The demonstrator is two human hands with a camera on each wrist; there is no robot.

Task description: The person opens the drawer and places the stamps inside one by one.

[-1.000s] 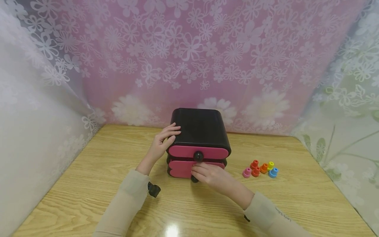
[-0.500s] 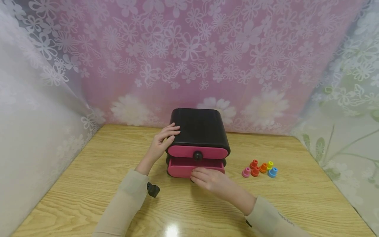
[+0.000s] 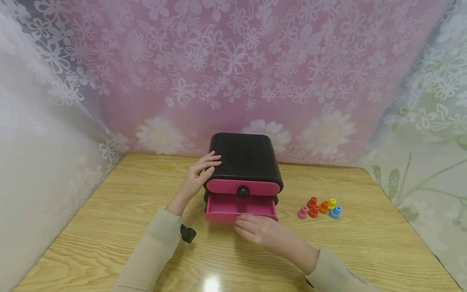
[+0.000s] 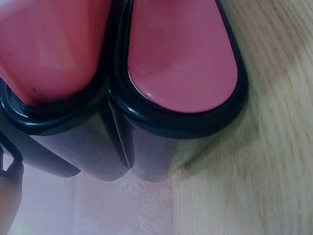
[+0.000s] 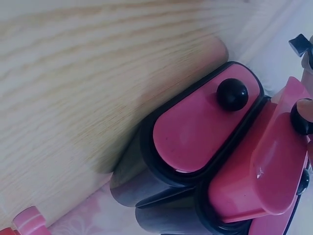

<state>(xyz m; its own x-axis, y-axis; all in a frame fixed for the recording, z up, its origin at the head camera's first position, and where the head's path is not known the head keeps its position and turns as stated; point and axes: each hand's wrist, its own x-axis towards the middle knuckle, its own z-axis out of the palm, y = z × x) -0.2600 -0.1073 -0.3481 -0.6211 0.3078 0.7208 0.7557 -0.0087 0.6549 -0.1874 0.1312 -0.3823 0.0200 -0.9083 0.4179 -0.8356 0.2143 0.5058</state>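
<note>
My left hand [image 3: 198, 174] flat on black drawer chest [image 3: 246, 160], right hand [image 3: 257, 229] gripping knob of opened lower pink drawer [image 3: 238, 207], coloured caps [image 3: 320, 207] beyond right hand

A wooden table [image 3: 109, 211] with a pale, wavy grain fills the lower part of the head view; a bright spot of light [image 3: 211, 282] glints on its near edge; behind it hangs a pink curtain [image 3: 233, 73] printed with white flowers and overlaid with lace; a whitish lace curtain [image 3: 40, 121] closes off the left side; a pale curtain with green stems and blossoms [image 3: 427, 134] closes off the right.
</note>
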